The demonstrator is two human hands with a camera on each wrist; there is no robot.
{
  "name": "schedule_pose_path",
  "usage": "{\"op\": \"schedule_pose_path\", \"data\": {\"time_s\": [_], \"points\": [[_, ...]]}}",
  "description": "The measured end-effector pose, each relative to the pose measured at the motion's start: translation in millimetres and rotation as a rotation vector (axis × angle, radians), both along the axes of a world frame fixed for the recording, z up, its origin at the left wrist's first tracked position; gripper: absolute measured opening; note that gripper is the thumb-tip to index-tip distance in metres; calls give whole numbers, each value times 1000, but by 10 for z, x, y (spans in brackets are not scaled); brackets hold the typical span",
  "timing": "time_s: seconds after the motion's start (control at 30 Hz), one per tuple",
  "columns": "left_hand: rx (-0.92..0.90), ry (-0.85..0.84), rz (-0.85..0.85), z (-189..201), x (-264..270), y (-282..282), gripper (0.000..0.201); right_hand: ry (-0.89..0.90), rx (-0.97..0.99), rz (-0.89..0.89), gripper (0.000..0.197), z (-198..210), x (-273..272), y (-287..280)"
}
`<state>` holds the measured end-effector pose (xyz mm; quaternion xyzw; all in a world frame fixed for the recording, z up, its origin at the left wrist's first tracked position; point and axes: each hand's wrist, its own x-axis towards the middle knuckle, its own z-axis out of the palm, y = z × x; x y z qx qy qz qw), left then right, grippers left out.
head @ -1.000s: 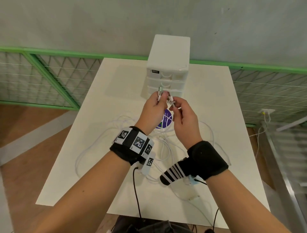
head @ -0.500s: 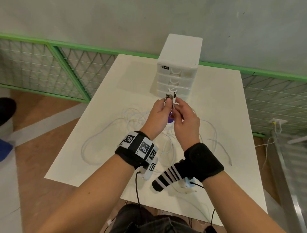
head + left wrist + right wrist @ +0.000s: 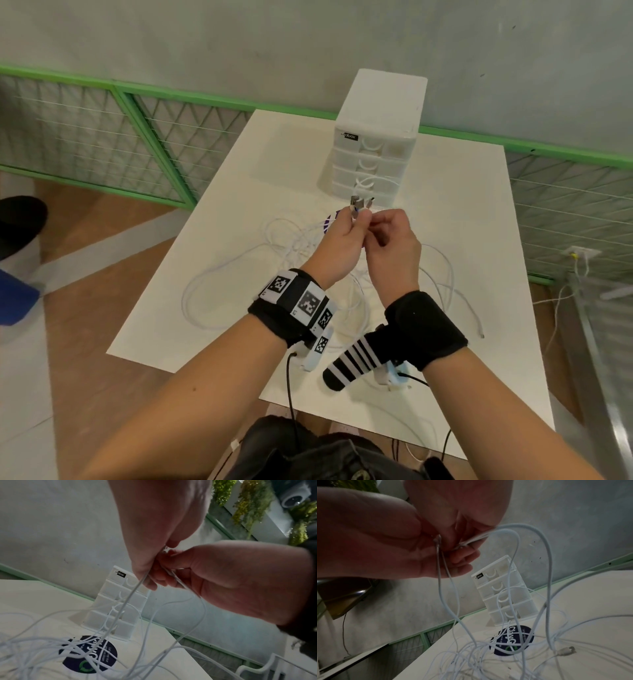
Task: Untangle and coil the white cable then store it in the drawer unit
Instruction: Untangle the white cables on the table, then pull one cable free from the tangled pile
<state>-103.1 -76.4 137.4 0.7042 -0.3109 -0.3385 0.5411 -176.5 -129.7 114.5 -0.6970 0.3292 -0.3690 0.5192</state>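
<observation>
The white cable (image 3: 219,287) lies in tangled loops on the white table (image 3: 462,212). Both hands are raised together in front of the white drawer unit (image 3: 376,137), whose drawers are closed. My left hand (image 3: 356,219) pinches the cable's end, with two metal connectors (image 3: 359,202) sticking up above its fingertips. My right hand (image 3: 375,226) pinches cable strands right beside it. Strands (image 3: 133,592) hang from the left hand (image 3: 163,520) and the right hand (image 3: 240,581) down to the tangle. A loop (image 3: 547,561) arcs out of the right hand (image 3: 458,500), and a loose connector (image 3: 565,651) lies on the table.
A round dark sticker (image 3: 511,639) sits on the table under the tangle, in front of the drawer unit (image 3: 505,591). Green mesh fencing (image 3: 137,137) runs behind the table. A dark shoe (image 3: 17,222) is on the floor at left. Another white cord (image 3: 561,298) hangs at right.
The two connectors, apart a second ago, now stand side by side at my left fingertips. My right fingers have closed in against the left hand. The head view has swung left.
</observation>
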Motion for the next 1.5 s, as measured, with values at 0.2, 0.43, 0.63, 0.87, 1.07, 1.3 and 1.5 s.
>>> {"op": "schedule_pose_path", "data": {"time_s": [0.2,0.43,0.63,0.87,1.07,1.3,1.5], "points": [[-62,51,65,135,166,-19,25,21,-103,117,28,12,136,90],[-92,150,-97,216,325,-25,37,18,-113,126,38,-14,282,-43],[-79,128,-146,243,403,-56,41,56,-58,154,36,35,327,-81],[-50,48,-77,210,499,-117,40,174,-166,221,15,31,369,-100],[-68,19,2,235,622,-93,38,260,-232,286,21,-77,346,-197],[49,-426,165,29,853,-89,70,499,-321,325,23,-88,361,-263],[61,-977,-204,106,745,-119,33,504,-388,330,21,68,422,-258]]}}
